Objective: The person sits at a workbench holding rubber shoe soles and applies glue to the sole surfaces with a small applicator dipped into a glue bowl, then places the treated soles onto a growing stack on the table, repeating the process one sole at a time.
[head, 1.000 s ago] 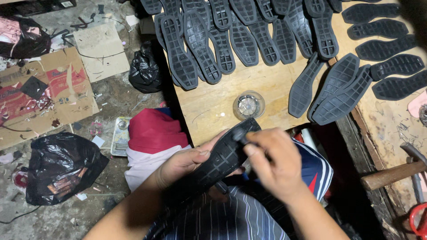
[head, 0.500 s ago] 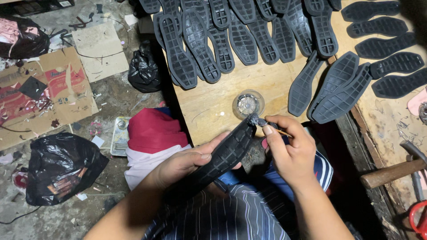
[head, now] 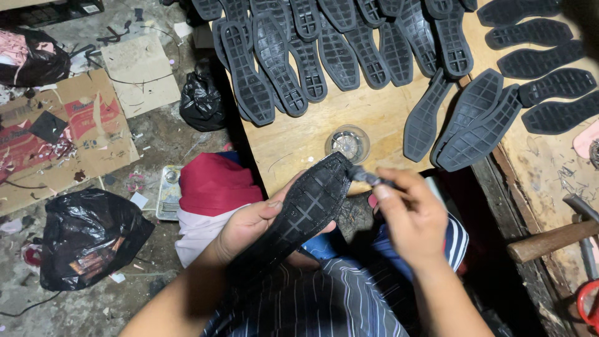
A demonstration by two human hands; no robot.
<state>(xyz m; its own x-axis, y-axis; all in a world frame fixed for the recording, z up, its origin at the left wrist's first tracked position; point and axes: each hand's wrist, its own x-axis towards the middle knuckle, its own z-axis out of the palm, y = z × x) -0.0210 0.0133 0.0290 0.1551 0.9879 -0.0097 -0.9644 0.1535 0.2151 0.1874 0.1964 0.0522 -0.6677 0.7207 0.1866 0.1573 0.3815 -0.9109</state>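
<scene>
My left hand (head: 249, 224) grips a black rubber shoe sole (head: 306, 206) from below, its gridded inner face turned up and its toe pointing toward the wooden board (head: 299, 140). My right hand (head: 409, 215) pinches a small brush (head: 368, 178) whose tip touches the sole's toe end. Just beyond the toe, a small round glass dish (head: 347, 143) sits on the board. Under the sole, a second dark sole (head: 355, 215) rests on my lap.
Several black soles (head: 337, 50) lie in rows on the board, with more on the right (head: 474, 118). A hammer handle (head: 552, 240) lies at the right edge. On the floor to the left are black plastic bags (head: 84, 234), flattened cardboard (head: 56, 134) and a red-and-white cloth (head: 209, 193).
My right hand left the sole, reached toward the glass dish, and has now come back with the brush against the sole's toe end. My left hand keeps its grip.
</scene>
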